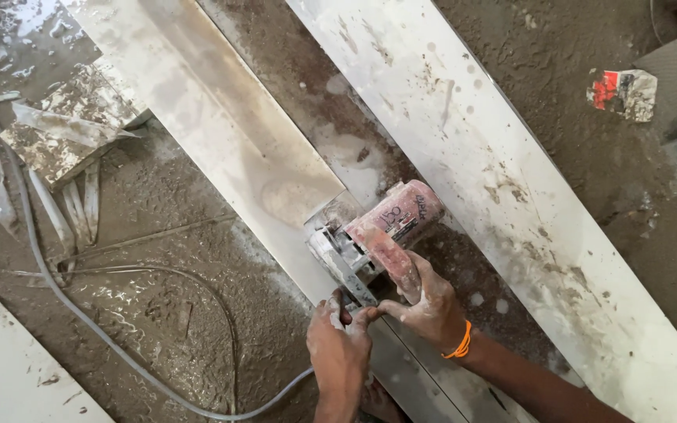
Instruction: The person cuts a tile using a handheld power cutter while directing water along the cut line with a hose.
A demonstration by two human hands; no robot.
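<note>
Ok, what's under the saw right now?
The saw sits on a long pale slab, over its lower edge. The right hand grips its handle; the left hand steadies its base. Blade contact is hidden by guard and dust.

Saw blade (331, 254) hidden; slab (511, 196) ends cut off.

open gap (291, 86) between slabs, cutter (378, 235) blocking
</note>
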